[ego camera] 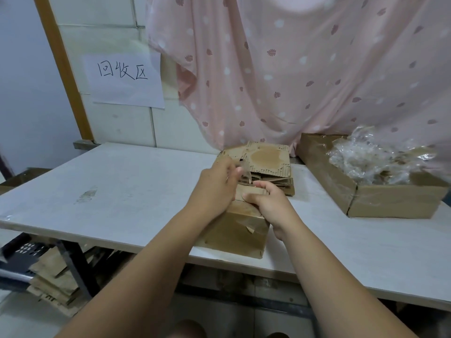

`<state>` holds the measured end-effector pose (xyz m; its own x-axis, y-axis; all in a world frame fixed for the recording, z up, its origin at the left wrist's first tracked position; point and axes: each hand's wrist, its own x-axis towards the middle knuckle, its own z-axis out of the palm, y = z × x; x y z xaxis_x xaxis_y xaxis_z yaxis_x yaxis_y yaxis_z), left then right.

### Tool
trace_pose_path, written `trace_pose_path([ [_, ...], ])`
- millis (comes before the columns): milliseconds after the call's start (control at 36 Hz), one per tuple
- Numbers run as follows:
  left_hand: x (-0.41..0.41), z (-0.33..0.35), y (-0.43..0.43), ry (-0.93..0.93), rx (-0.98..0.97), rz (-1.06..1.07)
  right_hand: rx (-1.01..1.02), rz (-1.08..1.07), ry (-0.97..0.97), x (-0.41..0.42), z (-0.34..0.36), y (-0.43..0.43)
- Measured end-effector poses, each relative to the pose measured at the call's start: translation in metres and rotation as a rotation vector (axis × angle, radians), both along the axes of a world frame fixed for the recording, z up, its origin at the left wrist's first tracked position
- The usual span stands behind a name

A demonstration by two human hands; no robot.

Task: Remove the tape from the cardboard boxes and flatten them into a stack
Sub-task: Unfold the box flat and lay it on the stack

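One brown cardboard box (234, 230) stands on the white worktop (109, 191), with glossy clear tape wrinkled across its near face. Two hands meet on its top. The left hand (214, 189) pinches a blurred strip of clear tape (245, 175) raised above the box. The right hand (268, 203) curls over the top edge, gripping the box. At 12 o'clock from the hands, just beyond them, lies one stack (266, 162) of flattened corrugated sheets. At 2 o'clock sits one open carton (390, 202) holding a crumpled wad of tape (380, 159).
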<state>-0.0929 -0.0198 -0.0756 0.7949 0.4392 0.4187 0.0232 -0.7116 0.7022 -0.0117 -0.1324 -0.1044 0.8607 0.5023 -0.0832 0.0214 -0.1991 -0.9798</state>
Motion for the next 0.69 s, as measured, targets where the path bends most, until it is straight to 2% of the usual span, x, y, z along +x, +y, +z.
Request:
trace_pose_path([
  [139, 0.007, -0.004, 0.004, 0.091, -0.06, -0.026, 0.153, -0.012, 0.042, 0.001, -0.002, -0.001],
  [250, 0.006, -0.003, 0.003, 0.171, 0.008, -0.013, 0.289, -0.123, 0.273, 0.009, -0.004, -0.005],
  [389, 0.006, -0.002, 0.001, 0.18, 0.111, 0.098, 0.222, -0.044, 0.307, 0.023, -0.003, -0.016],
  [472, 0.008, -0.004, -0.002, 0.173, 0.12, 0.142, 0.144, 0.027, 0.275, 0.029, 0.003, -0.024],
  [583, 0.011, -0.007, -0.004, 0.205, 0.235, 0.166, 0.079, 0.105, 0.247, 0.034, 0.005, -0.034],
  [694, 0.01, -0.007, -0.006, 0.266, 0.359, 0.208, 0.037, 0.101, 0.327, 0.028, -0.001, -0.037],
])
